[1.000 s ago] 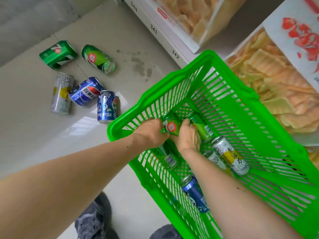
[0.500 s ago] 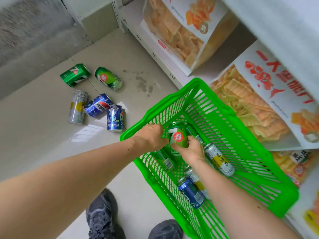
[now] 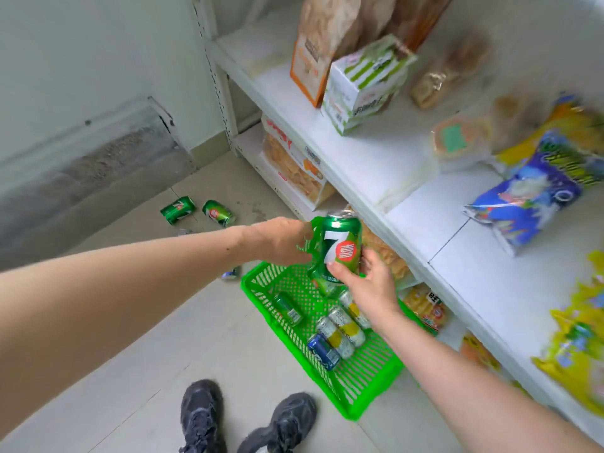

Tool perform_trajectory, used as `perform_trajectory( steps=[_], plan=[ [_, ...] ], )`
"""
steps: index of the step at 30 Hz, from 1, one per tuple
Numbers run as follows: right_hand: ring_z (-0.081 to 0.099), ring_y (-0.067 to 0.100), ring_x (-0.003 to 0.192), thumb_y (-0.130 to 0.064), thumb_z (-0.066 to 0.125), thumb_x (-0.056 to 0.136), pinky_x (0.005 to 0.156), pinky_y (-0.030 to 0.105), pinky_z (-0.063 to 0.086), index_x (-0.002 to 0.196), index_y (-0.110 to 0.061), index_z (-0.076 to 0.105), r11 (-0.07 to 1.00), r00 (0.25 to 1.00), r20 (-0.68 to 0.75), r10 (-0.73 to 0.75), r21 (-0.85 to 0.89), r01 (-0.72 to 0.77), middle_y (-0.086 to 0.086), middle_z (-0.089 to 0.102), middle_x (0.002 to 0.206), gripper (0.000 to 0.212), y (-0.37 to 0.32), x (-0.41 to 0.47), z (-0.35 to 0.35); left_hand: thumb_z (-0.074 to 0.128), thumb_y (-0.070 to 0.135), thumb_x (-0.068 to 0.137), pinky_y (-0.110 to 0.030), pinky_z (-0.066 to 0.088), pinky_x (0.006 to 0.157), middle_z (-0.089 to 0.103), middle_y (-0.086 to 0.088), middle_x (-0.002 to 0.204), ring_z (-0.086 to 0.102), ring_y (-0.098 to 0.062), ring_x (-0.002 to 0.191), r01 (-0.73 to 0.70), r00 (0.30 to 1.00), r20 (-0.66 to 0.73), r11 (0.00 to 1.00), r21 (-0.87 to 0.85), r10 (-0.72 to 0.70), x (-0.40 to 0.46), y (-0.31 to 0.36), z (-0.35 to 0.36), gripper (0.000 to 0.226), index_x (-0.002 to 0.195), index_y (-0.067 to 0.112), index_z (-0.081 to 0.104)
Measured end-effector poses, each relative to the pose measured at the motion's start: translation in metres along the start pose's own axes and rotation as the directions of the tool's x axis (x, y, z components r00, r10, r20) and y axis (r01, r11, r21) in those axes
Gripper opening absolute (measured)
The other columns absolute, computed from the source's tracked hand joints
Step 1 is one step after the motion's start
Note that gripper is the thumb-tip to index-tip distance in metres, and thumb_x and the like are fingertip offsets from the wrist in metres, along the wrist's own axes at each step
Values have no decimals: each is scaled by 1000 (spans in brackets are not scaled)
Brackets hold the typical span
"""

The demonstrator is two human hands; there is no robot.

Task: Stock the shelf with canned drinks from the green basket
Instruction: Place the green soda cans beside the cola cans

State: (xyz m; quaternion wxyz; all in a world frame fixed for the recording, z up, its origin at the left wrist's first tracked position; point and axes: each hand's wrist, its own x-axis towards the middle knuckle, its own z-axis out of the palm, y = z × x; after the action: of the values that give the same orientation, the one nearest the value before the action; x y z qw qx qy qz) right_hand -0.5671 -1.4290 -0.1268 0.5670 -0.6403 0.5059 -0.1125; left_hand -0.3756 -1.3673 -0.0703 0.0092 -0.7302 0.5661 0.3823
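Observation:
My right hand (image 3: 371, 284) grips a green 7-Up can (image 3: 341, 246) upright, lifted above the green basket (image 3: 369, 371) and close to the front edge of the white shelf (image 3: 376, 165). My left hand (image 3: 277, 240) holds the basket's blurred far rim just left of the can. Inside the basket lie a second green can (image 3: 322, 284), a small green can (image 3: 287, 308), several silver-and-yellow cans (image 3: 343, 325) and a blue can (image 3: 323, 348).
Two green cans (image 3: 178, 209) (image 3: 218, 213) lie on the floor by the wall, and a blue can (image 3: 230, 273) peeks from under my left arm. Boxes (image 3: 362, 86) and snack bags (image 3: 523, 197) crowd the shelf. My shoes (image 3: 202, 416) stand near the basket.
My right hand has lifted the green can out of the basket and up toward the shelf. The view has swung up from the basket to the shelves.

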Motion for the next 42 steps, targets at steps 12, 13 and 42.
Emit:
perform_trajectory(
  steps=[12,13,42],
  plan=[
    [69,6,91,-21,83,73,88,30,54,93,-27,66,966,948,-214,-237,52,254,-11,74,93,28,-197,-145,-76,58,29,91,-26,43,92,60,0,127,57,-20,114,-287,955,-33,944,161,295,-157,111,-166,54,139,16,35],
    [69,6,90,-20,84,72,88,30,54,92,-27,66,961,938,-237,-253,47,271,-11,74,93,28,-209,-155,-82,58,30,91,-26,44,91,59,0,126,58,-19,112,-317,943,-49,933,171,329,-167,121,-177,54,138,17,36],
    [65,18,97,-33,88,59,91,40,53,106,-19,57,966,630,-733,-256,-165,200,-1,68,105,58,-307,-58,-387,52,34,93,-43,42,102,44,-11,135,44,-30,126,-364,830,-295,860,357,473,-2,373,-290,55,140,11,36]
  ],
)
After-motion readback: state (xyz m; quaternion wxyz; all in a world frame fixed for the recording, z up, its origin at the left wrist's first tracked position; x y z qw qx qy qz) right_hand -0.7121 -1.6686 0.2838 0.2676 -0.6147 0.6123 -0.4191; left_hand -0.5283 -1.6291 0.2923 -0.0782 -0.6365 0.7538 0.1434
